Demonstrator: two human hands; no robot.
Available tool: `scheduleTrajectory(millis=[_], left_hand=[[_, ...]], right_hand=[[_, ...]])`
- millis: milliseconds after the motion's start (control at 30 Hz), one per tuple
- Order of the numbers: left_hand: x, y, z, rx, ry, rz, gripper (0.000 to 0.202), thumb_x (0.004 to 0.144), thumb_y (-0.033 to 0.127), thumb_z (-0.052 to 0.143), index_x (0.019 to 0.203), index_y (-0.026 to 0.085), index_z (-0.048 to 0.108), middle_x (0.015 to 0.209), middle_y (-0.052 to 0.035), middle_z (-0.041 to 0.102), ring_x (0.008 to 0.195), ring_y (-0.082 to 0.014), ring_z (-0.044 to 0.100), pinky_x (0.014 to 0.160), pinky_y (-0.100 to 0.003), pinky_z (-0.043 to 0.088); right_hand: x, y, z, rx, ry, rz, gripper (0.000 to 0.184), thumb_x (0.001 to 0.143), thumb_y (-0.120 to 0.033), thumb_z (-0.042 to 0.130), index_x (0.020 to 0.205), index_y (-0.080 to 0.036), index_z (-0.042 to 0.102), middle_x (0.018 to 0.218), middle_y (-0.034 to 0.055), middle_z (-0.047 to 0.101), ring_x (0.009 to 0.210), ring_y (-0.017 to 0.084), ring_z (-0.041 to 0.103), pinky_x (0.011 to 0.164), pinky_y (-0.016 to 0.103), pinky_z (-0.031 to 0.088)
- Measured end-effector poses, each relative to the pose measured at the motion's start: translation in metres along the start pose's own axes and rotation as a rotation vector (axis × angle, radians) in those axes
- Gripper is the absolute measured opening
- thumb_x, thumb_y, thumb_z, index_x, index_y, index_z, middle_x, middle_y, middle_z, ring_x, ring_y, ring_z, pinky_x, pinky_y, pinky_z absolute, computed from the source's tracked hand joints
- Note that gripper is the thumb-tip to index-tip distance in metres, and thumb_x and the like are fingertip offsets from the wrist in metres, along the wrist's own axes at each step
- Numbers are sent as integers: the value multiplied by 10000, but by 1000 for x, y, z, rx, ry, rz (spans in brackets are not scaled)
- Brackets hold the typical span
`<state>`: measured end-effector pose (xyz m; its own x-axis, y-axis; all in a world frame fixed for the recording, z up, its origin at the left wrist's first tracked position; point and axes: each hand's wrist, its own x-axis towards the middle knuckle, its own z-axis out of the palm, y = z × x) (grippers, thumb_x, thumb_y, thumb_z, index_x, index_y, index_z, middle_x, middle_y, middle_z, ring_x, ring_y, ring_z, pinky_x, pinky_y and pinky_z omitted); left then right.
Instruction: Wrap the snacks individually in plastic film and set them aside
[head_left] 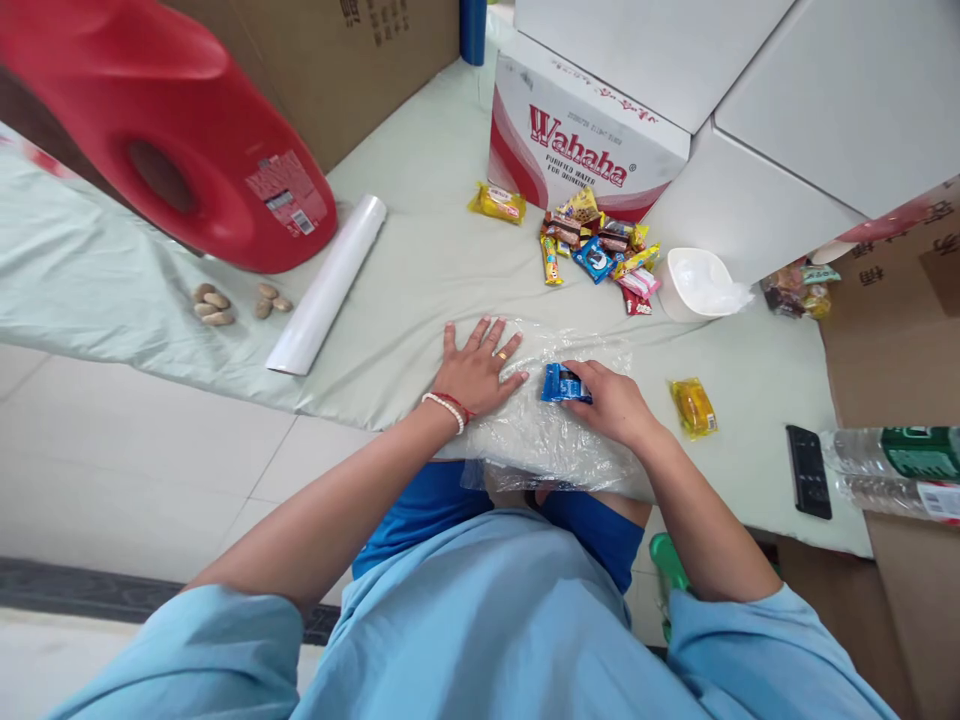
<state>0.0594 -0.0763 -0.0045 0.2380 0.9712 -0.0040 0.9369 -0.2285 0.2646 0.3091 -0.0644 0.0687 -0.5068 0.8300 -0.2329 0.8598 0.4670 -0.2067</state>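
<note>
A sheet of clear plastic wrap [551, 440] lies in front of me on the covered table, its near side hanging over the edge. My left hand [478, 372] rests flat with spread fingers at the wrap's left side. In my right hand [609, 398] is a small blue snack packet [556, 383], gripped at its right end and held over the wrap; the fingers cover part of it. To the right of that hand lies a yellow snack packet [694, 408]. Farther back sits a pile of colourful wrapped snacks [596, 245], with another yellow packet [499, 203] beside it.
A white roll [328, 285] lies left, near several pebbles [212, 303] and a big red jug [225, 150]. A Wahaha carton [585, 140] stands behind the snacks. Rightward are a white bowl [694, 285], a black phone-like object [808, 472] and plastic bottles [892, 455].
</note>
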Motion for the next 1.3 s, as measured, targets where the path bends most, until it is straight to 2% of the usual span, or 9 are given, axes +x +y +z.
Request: scheduleTrajectory(millis=[267,500,633,733,867,1000,1133,1200,1300], left_hand=[[-1,0,0,-9,15,4,699,1064,636,312,1657,271,375,1769,-121,255,1656,-335,179,1275,-758,-21],[-1,1,-1,-33,20,-2,702,1058,634,323,1656,273,380,1770,-114,256,1654,-352,182,1276,-757,-24],[-1,-2,-5,-54,26,2,686,1065,602,323,1667,273,356,1778,-115,231,1642,-353,224,1284,-749,34],[-4,-9,-10,-107,69,-2,671,1062,531,375,1669,246,345,1781,-136,218,1634,-341,255,1304,-685,144],[-15,-20,-17,-131,223,9,653,1031,465,487,1628,211,412,1772,-171,233,1657,-346,181,1324,-609,194],[-41,-28,-26,-116,380,182,608,999,316,538,1598,272,445,1690,-158,423,1639,-339,254,1337,-644,149],[-75,-42,-29,-258,82,682,713,924,242,571,1615,327,413,1664,-120,474,1584,-304,390,1326,-584,282],[-88,-51,-27,-282,-110,755,723,904,299,621,1604,297,442,1703,-142,407,1581,-330,391,1313,-582,317],[-98,-63,-20,-231,-196,719,656,905,362,677,1538,258,537,1708,-172,385,1583,-363,378,1312,-618,297]], right_hand=[[4,-14,9,71,-20,-26,711,924,-318,752,1581,-260,485,1609,112,533,1309,325,653,993,406,558],[1,-3,13,129,21,-11,511,951,-315,719,1449,-257,617,1416,96,683,1242,308,687,988,401,563],[-3,-7,15,140,58,17,612,937,-342,743,1515,-257,563,1548,115,589,1286,329,667,1003,437,579],[-23,0,12,212,180,13,620,964,-411,717,1535,-248,539,1611,131,523,1362,333,620,1036,463,578],[-74,16,16,384,275,-43,416,1050,-439,595,1420,-253,630,1360,125,703,1246,282,680,1043,452,577],[-125,21,41,415,251,-97,690,944,-530,749,1560,-323,517,1502,142,617,1361,339,593,1128,558,521],[-150,21,75,359,250,-88,695,962,-383,739,1603,-341,475,1620,155,506,1462,352,498,1168,615,483],[-152,25,86,354,265,-62,520,998,-300,669,1511,-330,589,1560,157,569,1413,340,543,1129,610,517],[-147,36,86,428,263,-86,273,1031,-321,608,1262,-322,754,1415,133,687,1280,310,639,1066,579,557]])
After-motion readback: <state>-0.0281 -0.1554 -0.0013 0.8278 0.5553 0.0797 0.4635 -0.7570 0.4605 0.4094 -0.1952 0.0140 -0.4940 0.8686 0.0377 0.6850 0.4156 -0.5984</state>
